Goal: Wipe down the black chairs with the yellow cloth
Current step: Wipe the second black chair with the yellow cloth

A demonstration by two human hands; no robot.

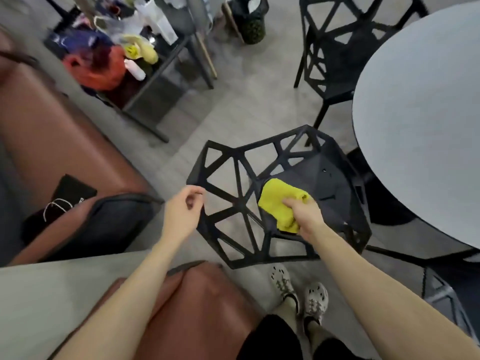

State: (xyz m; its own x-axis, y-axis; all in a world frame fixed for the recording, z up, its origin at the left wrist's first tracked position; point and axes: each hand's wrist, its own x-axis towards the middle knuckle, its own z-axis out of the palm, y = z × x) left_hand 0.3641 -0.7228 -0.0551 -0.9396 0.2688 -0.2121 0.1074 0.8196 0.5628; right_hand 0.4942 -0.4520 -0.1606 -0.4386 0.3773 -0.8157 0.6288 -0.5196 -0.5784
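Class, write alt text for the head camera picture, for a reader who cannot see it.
From above, a right hand holds a yellow cloth on the seat of a black lattice chair. The left hand, fingers curled, is at its backrest edge; whether it grips is unclear. A grey round table stands on the right, another black chair beyond.

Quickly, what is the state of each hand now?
Left hand: curled beside the black chair back; grip cannot be told.
Right hand: holding the yellow cloth on the seat.
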